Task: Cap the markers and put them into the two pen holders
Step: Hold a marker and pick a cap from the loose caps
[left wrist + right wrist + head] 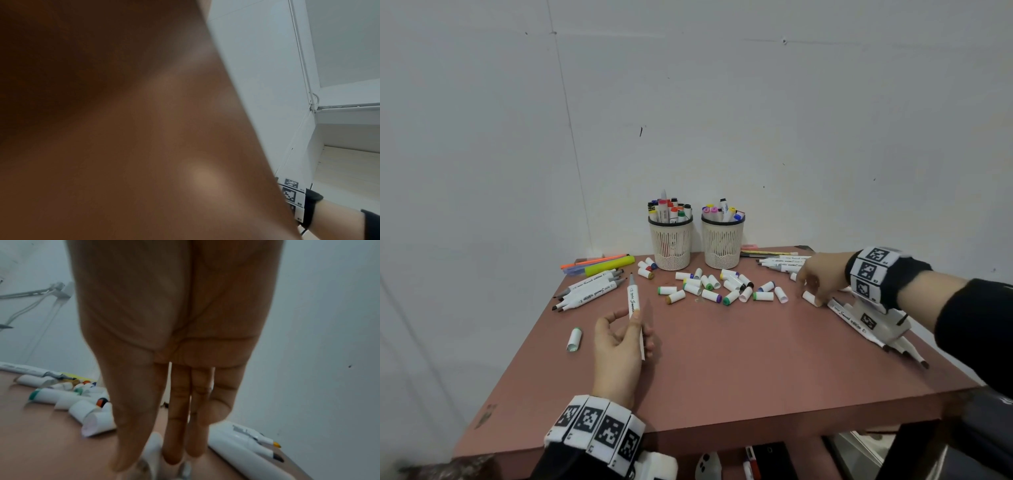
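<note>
My left hand (pixel 627 324) grips a white marker (pixel 633 298) over the table's front left, its bare grey tip pointing up and away. In the left wrist view the palm fills nearly everything. My right hand (pixel 810 286) reaches down at the right side, where thumb and fingers pinch a white cap (pixel 809 297) lying on the table. The right wrist view shows that cap (pixel 154 443) between the thumb and the fingers of my right hand (pixel 150 457). Two cream mesh pen holders (pixel 670 247) (pixel 723 248) stand at the back, both holding capped markers.
Several loose caps (pixel 709 285) are scattered before the holders, and one green-ended cap (pixel 575 339) lies front left. Uncapped markers lie in bunches at the left (pixel 589 288), back right (pixel 782 262) and under my right wrist (pixel 850 318). Highlighters (pixel 610 263) lie back left.
</note>
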`<state>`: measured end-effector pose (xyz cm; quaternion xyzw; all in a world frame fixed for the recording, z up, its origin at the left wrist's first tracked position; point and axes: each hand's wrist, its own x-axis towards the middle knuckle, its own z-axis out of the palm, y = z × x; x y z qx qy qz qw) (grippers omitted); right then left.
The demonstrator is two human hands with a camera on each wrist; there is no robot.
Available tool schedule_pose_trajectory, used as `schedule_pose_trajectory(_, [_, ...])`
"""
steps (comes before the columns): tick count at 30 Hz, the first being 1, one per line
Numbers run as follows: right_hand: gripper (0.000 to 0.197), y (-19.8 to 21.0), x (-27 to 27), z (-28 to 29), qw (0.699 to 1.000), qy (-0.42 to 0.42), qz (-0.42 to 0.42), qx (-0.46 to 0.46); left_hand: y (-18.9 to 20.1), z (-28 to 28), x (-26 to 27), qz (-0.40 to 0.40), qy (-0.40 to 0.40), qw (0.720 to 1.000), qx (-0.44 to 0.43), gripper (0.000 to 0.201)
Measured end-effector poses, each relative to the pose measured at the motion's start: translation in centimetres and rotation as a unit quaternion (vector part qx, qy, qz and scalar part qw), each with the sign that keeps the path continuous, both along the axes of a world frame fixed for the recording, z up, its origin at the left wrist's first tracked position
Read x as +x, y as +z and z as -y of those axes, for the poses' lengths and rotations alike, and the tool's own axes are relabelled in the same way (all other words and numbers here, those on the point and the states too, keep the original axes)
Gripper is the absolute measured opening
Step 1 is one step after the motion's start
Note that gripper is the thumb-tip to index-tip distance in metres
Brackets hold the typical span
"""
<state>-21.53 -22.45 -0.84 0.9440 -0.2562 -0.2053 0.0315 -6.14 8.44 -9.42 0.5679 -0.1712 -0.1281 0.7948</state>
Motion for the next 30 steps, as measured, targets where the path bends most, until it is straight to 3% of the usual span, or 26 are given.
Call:
schedule_pose_trajectory(8, [0.04, 0.5, 1.1, -1.6, 0.999, 0.029, 0.022, -0.009, -0.2, 0.0, 0.1, -0.001, -0.001, 1.0, 0.011, 0.014])
schedule_pose_trajectory(13, [0.036, 2.3, -0.2, -4.2, 0.987, 0.017, 0.159, 0.017, -0.3, 0.1, 0.0, -0.006, -0.022, 1.0, 0.013, 0.014])
schedule_pose_trajectory(16, [0.033, 2.5, -1.3, -6.6, 0.955, -0.009, 0.285, 0.087, -0.5, 0.0, 0.1, 0.011, -0.027, 0.999, 0.032, 0.012])
schedule_pose_trajectory(18, [0.032, 2.0, -2.0, -8.3, 0.908, -0.046, 0.393, 0.137, -0.4, -0.1, 0.0, 0.019, -0.035, 0.998, 0.039, 0.01])
schedule_pose_trajectory(21, [0.036, 0.7, -2.9, -11.5, 0.81, -0.106, 0.516, 0.258, -0.2, -0.3, -0.4, 0.027, -0.058, 0.997, 0.04, 0.006])
schedule_pose_trajectory(24, [0.044, -0.9, -3.7, -14.7, 0.706, -0.129, 0.578, 0.388, 0.0, -0.5, -0.9, 0.038, -0.076, 0.995, 0.045, 0.006])
schedule_pose_trajectory(27, [0.039, -2.8, -3.7, -16.6, 0.613, -0.154, 0.622, 0.461, 0.2, -0.6, -1.3, 0.046, -0.094, 0.993, 0.046, 0.005])
schedule_pose_trajectory(30, [0.035, -4.4, -3.1, -17.5, 0.472, -0.194, 0.685, 0.52, 0.3, -0.7, -1.5, 0.061, -0.106, 0.991, 0.049, 0.003])
